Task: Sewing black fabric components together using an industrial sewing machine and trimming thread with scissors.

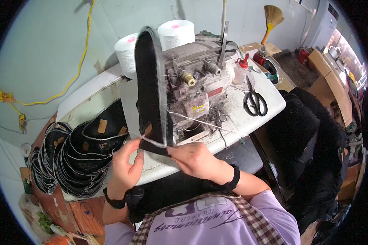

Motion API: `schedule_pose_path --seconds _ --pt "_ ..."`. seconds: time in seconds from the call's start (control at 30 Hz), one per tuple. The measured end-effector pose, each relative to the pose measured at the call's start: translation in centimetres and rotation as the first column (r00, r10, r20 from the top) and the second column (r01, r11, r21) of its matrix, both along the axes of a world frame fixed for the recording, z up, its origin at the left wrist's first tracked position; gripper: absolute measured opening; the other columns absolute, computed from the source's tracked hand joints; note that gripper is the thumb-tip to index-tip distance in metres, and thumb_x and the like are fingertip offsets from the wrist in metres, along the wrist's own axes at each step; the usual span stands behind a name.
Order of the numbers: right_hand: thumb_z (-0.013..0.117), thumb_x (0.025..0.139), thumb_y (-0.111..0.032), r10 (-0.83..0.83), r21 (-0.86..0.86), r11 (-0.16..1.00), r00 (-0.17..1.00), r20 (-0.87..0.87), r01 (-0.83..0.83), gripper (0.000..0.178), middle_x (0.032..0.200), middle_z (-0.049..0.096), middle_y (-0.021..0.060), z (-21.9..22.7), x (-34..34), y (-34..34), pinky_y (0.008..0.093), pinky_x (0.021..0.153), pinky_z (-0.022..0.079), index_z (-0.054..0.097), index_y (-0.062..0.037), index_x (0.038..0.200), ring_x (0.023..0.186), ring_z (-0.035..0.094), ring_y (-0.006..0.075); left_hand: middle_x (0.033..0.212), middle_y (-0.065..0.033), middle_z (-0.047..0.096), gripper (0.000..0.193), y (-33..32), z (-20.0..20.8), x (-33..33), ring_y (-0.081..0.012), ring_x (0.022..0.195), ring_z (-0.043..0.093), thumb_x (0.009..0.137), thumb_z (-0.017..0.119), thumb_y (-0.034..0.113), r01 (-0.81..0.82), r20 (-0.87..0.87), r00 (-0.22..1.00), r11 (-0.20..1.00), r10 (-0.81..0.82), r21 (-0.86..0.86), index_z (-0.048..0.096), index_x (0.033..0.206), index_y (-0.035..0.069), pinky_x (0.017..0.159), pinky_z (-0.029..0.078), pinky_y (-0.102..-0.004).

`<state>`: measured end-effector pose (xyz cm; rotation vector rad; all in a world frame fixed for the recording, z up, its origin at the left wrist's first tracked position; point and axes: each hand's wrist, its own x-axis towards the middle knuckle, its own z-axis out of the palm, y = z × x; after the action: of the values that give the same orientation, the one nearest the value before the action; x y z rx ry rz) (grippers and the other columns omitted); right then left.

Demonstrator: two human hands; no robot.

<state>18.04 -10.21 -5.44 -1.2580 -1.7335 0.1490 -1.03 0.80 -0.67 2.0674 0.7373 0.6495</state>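
A long black insole-shaped fabric piece point(149, 81) with fuzzy white edging stands upright in front of the sewing machine point(198, 81), slightly blurred. My left hand point(126, 165) pinches its lower left corner between thumb and fingers. At the lower right, my right hand point(196, 159) grips its bottom edge, fingers closed. A small tan patch point(148, 130) shows near the bottom of the piece. White thread point(204, 121) runs across the machine's front. The piece hides part of the machine's left side.
Stacked black edged pieces point(84, 157) lie left on the white table point(147, 173). Two white thread cones point(176, 33) stand behind. Black scissors point(255, 102) and a red-topped bottle point(240, 73) are at right. A large black pile point(310, 147) sits beyond the table's right edge.
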Motion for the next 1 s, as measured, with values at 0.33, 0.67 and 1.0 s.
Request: schedule_pose_path --seconds 0.33,0.67,1.0 --pt "0.064 0.078 -0.009 -0.187 0.021 0.982 0.981 -0.056 0.188 0.030 0.097 0.059 0.0182 -5.5 1.3 2.1 0.0433 0.080 0.045 0.061 -0.0038 0.108 0.090 0.057 0.0359 0.114 -0.0102 0.059 0.036 2.7 -1.3 1.1 -0.0216 0.112 0.054 0.100 0.037 0.035 0.457 0.592 0.754 0.421 0.284 -0.783 0.049 0.116 0.005 0.091 0.048 -0.0400" --pt "0.061 0.066 -0.002 -0.119 0.166 0.981 0.990 0.080 0.104 0.051 0.071 0.057 0.0118 -3.7 1.7 2.9 0.0389 0.059 0.048 0.056 -0.0014 0.116 0.064 0.059 0.0301 0.080 0.0022 0.047 0.032 7.9 -0.2 3.8 -0.0085 0.077 0.046 0.099 0.043 0.033 -0.269 0.416 0.871 0.962 0.261 -0.041 0.053 0.092 0.003 0.068 0.038 -0.0209" --pt "0.062 0.068 -0.006 -0.184 0.093 0.981 0.970 0.160 0.171 0.045 0.068 0.056 0.0093 -1.9 1.4 4.6 0.0409 0.056 0.046 0.058 -0.0057 0.114 0.060 0.057 0.0292 0.084 -0.0042 0.065 0.025 3.9 9.2 0.2 -0.0137 0.074 0.059 0.081 0.070 0.017 -0.046 0.036 0.998 0.992 0.042 0.120 0.062 0.097 -0.001 0.070 0.046 -0.0279"
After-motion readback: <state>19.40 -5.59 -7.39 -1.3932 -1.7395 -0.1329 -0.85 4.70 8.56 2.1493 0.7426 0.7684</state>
